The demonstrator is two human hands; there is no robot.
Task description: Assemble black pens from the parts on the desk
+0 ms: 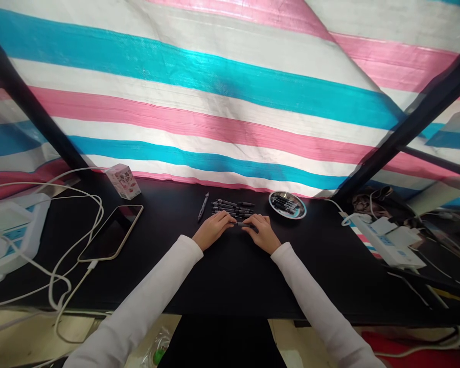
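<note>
My left hand (213, 228) and my right hand (263, 232) meet above the middle of the black table. Between their fingertips is a short dark pen piece (239, 224), gripped from both sides; the fingers cover its ends. Just beyond the hands lie several dark pen parts (225, 205) in rows, partly hidden by the fingers. One whole pen (203, 207) lies apart, to the left of these rows. A round metal dish (303, 211) stands at the right, with several dark pen pieces (284, 205) in it.
At the left are a phone (111, 232) on a charging cable, a small pink box (123, 182) and a white power strip (38, 230) with loose cables. Another power strip (394, 248) with plugs sits at the right. A striped sheet (214, 112) hangs behind the table.
</note>
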